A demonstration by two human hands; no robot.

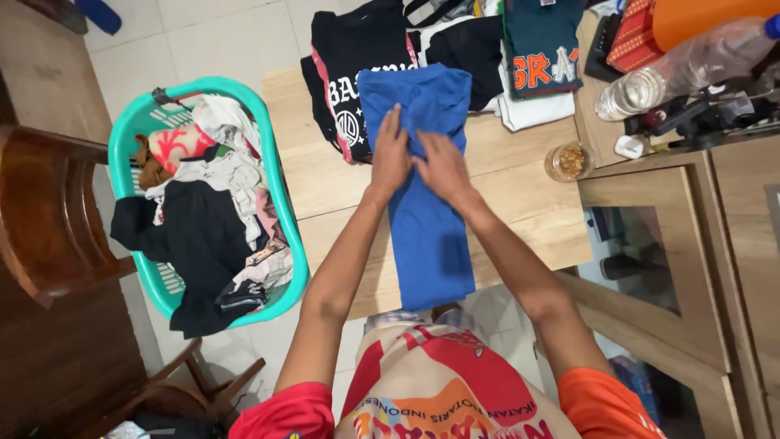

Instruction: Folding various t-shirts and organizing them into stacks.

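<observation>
Both arms reach straight out over the wooden table (520, 203), elbows a bit bent. The left hand (391, 156) and right hand (443, 167) sit side by side, nearly touching, on a blue shirt (429, 236). The shirt is folded into a long narrow strip that runs from the table's near edge up toward the far side. Left hand lies palm down, fingers together and pointing away, pressing on the cloth. Right hand looks like it has a fold of the blue fabric bunched under its fingers, though I can't really tell if it's gripping or just pushing.

Beyond the shirt there's a black printed tee (351, 73) and a dark teal tee (543, 49) lying flat. On the floor to the left is a turquoise laundry basket (280, 175) stuffed with clothes. A small glass jar (569, 161) stands near the table's right edge.
</observation>
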